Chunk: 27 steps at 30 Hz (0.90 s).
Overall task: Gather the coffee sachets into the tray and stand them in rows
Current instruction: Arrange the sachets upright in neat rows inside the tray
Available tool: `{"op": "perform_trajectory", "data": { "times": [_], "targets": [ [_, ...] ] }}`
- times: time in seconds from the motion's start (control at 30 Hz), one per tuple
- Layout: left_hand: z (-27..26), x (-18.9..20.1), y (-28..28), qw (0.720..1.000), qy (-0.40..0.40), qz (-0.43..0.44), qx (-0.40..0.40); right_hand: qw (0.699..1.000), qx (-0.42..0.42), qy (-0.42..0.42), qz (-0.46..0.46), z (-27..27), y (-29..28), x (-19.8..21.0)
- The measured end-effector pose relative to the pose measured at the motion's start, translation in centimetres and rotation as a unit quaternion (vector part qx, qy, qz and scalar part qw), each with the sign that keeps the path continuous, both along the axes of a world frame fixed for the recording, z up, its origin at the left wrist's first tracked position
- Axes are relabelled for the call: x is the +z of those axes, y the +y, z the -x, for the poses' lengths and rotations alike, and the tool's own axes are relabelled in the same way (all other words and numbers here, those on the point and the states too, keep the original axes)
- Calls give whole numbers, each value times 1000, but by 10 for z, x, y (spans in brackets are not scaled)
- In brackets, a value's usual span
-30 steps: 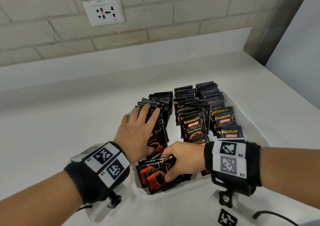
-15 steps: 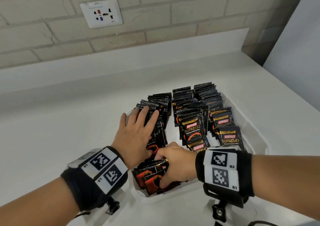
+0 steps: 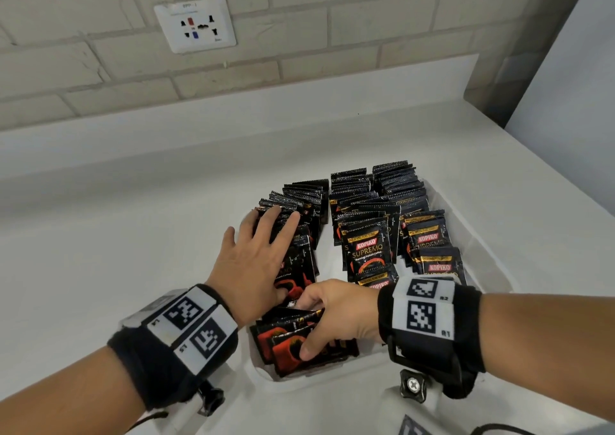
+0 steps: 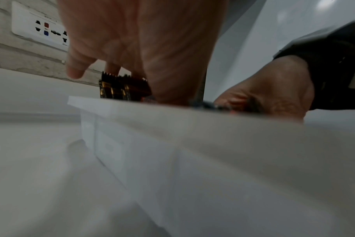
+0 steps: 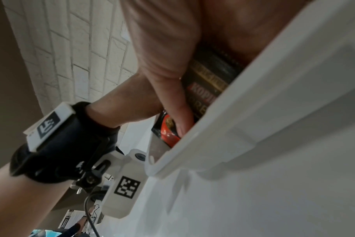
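A white tray [image 3: 482, 251] on the counter holds three rows of black coffee sachets [image 3: 366, 248] standing on edge. My left hand [image 3: 256, 254] lies flat with straight fingers on the left row [image 3: 299, 201], pressing it back. At the tray's near end my right hand [image 3: 329, 321] grips a small bundle of sachets [image 3: 286, 341], thumb on the front one. In the right wrist view my right thumb [image 5: 178, 112] presses that sachet bundle [image 5: 205, 89] against the tray wall [image 5: 274, 96]. The left wrist view shows my left hand [image 4: 132, 48] above sachet tops [image 4: 121, 86] and the tray rim [image 4: 132, 107].
The tray sits on a white counter [image 3: 116, 234] against a brick wall with a socket plate [image 3: 196, 23]. A white panel [image 3: 572, 68] stands at the right. The counter's near edge is close to my wrists.
My right hand slid left along the tray's near end with the bundle, closer to my left hand. The left hand stayed pressed on the left row.
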<state>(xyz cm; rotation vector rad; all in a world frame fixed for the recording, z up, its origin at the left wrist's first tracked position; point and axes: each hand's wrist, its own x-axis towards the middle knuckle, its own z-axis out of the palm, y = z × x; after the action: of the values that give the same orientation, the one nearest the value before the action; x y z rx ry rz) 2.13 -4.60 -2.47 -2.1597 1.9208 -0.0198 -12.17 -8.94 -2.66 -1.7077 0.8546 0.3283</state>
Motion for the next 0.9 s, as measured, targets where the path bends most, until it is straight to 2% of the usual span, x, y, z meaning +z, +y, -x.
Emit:
{"op": "perform_trajectory", "data": {
  "times": [0.23,0.4,0.73,0.83,0.9],
  "targets": [
    [-3,0,0,1000,5,-1,6,1000,3,-9,-15,0,2,-5],
    [-2,0,-1,1000,11,7,5,1000,-5,-16,22,4,6,-2],
    [-2,5,-1,1000,11,12,1,977,130,-42,164,12,5,11],
    [0,10,2,999,32,23,-17,967,147,-80,194,20,2,20],
    [-4,8,4,996,53,69,-22,966,141,-98,195,27,0,26]
  ]
}}
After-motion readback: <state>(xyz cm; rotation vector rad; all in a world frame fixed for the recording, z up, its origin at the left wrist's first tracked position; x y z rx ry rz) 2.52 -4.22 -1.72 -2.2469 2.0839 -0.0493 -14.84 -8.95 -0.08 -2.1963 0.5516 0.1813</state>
